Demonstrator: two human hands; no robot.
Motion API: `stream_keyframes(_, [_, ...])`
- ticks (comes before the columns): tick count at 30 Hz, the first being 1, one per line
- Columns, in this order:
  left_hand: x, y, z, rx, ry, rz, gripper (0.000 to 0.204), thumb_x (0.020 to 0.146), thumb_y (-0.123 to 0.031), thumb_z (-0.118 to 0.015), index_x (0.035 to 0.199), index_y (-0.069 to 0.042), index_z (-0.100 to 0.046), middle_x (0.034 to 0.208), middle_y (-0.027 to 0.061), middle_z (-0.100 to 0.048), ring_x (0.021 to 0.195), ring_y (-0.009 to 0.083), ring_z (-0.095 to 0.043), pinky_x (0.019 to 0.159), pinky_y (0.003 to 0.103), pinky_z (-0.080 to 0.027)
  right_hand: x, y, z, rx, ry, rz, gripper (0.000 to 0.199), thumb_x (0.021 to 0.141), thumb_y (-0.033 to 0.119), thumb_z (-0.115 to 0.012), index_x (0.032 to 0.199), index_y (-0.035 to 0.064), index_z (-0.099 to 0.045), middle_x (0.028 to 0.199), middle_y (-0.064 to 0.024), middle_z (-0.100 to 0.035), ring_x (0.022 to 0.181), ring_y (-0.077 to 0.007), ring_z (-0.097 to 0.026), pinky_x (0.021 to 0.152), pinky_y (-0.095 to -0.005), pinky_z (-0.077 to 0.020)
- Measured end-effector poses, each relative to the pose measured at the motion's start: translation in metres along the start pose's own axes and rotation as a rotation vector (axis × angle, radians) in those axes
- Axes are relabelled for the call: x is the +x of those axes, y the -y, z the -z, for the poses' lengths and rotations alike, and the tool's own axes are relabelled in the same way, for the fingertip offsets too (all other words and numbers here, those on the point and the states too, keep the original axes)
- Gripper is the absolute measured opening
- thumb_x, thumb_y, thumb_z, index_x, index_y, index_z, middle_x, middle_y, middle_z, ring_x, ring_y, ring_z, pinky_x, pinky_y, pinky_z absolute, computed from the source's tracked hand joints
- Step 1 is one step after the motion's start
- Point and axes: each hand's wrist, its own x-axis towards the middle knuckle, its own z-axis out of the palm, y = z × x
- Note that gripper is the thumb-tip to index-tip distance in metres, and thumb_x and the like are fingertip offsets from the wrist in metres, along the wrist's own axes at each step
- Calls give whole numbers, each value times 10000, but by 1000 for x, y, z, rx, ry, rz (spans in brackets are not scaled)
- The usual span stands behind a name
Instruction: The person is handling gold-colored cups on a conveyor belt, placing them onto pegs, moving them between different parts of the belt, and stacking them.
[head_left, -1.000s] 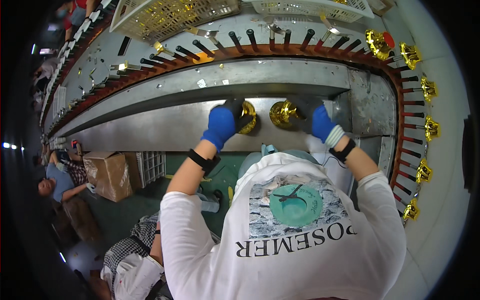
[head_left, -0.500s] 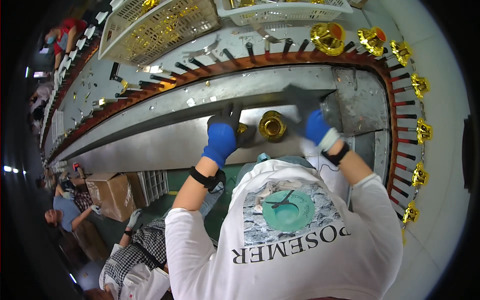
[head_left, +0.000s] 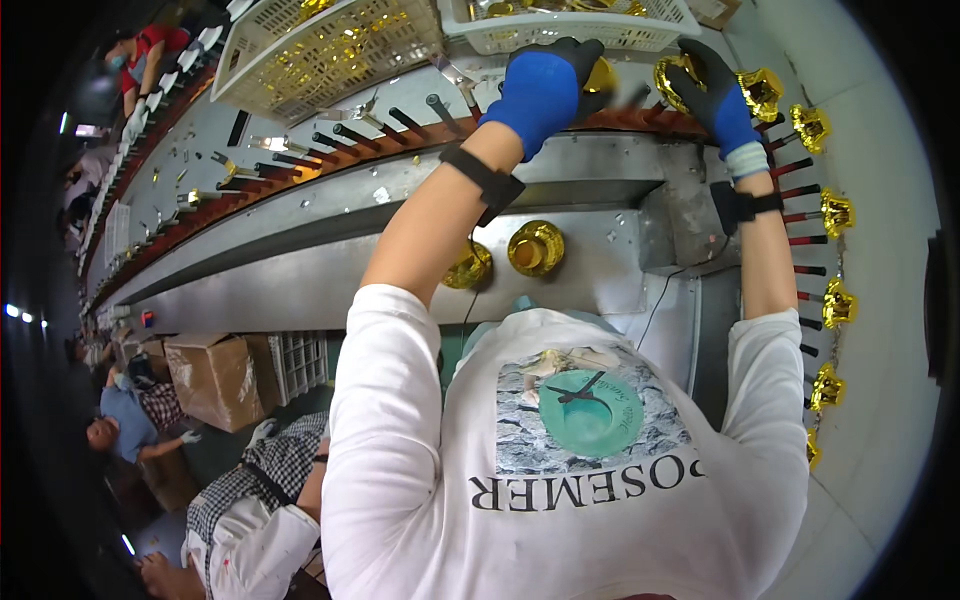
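Observation:
My left hand (head_left: 552, 82), in a blue and black glove, reaches over the far rail with its fingers closed round a shiny gold cup-shaped piece (head_left: 600, 76), mostly hidden by the glove. Just to its right, my right hand (head_left: 716, 95), gloved alike, has its fingers curled round another gold flared piece (head_left: 676, 84) at the row of dark-handled holders. On the steel ledge nearer me sit two more gold pieces: a round one (head_left: 536, 248) showing its hollow centre, and a second (head_left: 468, 267) partly covered by my left forearm.
A reddish-brown curved rail (head_left: 390, 148) carries many upright holders. Gold pieces (head_left: 838, 303) sit on those along the right bend. Perforated baskets (head_left: 330, 60) with gold pieces stand behind. Co-workers (head_left: 250, 500) and a cardboard box (head_left: 212, 378) are at the left.
Both hands have moved away from the near ledge to the far rail, where each grips a gold piece. The gold pieces on the rail have shifted along its bend, rightward and toward me.

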Motion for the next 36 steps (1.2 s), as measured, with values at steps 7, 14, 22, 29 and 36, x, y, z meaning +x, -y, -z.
stream_keyframes(7, [-145, 10, 102, -181, 36, 210, 524, 852, -344, -873, 1256, -57, -701, 901, 154, -727, 730, 306, -715, 652, 421, -564, -95, 149, -33, 175, 135, -39, 606, 847, 134, -879, 1392, 3, -651, 1186, -167, -762, 1119, -281, -731, 986, -394, -586])
stream_keyframes(14, [-325, 47, 149, -16, 240, 412, 524, 840, -439, -845, 1208, -87, -720, 986, 170, -739, 812, 372, -723, 710, 471, -578, -171, 289, -129, 6, 591, 280, 599, 821, 259, -818, 1371, 88, -654, 1124, -166, -714, 998, -400, -682, 909, -538, -535])
stream_keyframes(22, [-345, 25, 131, 215, 535, 538, 490, 827, -517, -797, 1135, -140, -741, 1036, 132, -760, 864, 335, -744, 767, 466, -596, -195, 271, -155, -192, 768, 252, 522, 836, 301, -788, 1310, 110, -682, 1086, -159, -721, 1015, -355, -691, 983, -519, -516])
stream_keyframes(29, [-335, 73, 76, -46, 281, 698, 975, 780, -488, -899, 1515, 19, -507, 1199, 246, -720, 1004, 403, -740, 876, 488, -602, -200, 164, -214, 55, 680, -59, 1140, 712, 450, -895, 1624, 35, -351, 1572, -297, -468, 1424, -467, -489, 1189, -521, -419])
stream_keyframes(36, [-433, 83, 50, -264, 9, 974, 1283, 729, -570, -948, 1614, 90, -295, 1618, 314, -391, 1501, 434, -416, 1254, 469, -378, -263, 143, -238, -110, 726, -187, 1214, 653, 592, -894, 1589, 14, -378, 1597, -258, -441, 1478, -444, -417, 1268, -501, -341])
